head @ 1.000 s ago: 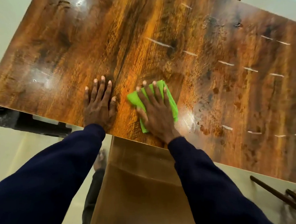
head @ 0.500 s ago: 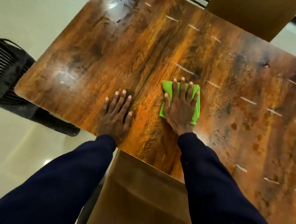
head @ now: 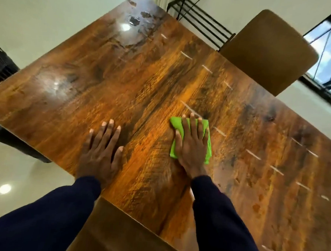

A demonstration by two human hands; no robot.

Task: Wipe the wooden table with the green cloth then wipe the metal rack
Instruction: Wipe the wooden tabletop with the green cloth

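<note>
The glossy wooden table [head: 143,89] fills most of the view. A folded green cloth [head: 177,126] lies flat on it near the middle. My right hand [head: 192,146] presses down on the cloth with fingers spread, covering most of it. My left hand [head: 100,150] rests flat on the bare wood to the left of the cloth, close to the table's near edge, holding nothing. A black metal rack [head: 200,21] with thin bars stands on the floor beyond the table's far edge.
A brown chair back [head: 268,52] stands at the far side of the table, right of the rack. Another brown chair [head: 116,234] sits just below my arms at the near edge. A dark object [head: 1,65] is on the floor at left. A window [head: 329,49] is at right.
My right hand has slid the green cloth away from the near edge, toward the table's middle and right. My left hand stays flat. The view has tilted up, revealing the rack and far chair.
</note>
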